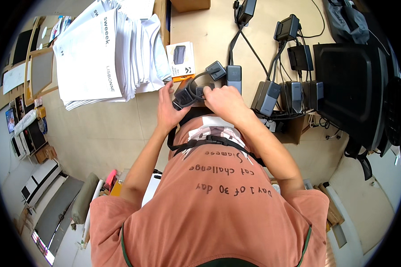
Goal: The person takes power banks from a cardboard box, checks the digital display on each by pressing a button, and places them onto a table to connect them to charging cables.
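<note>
My left hand holds a dark grey device with a looped black cable, its thumb at the lower edge and its fingers along the far left side. Pinched fingers of my right hand grip the right part of the same device; the fingertips partly hide it. The device's exact kind does not show clearly. By the cable loop, a dark square block rests at the table's near side. Just beyond my right hand stands a grey power bank. A white product box lies beyond the device, with an orange strip under it.
A tall stack of white printed bags fills the table's left. More grey power banks with black cables stand at the right, near a large black case. Dark adapters lie farther back on the pale table.
</note>
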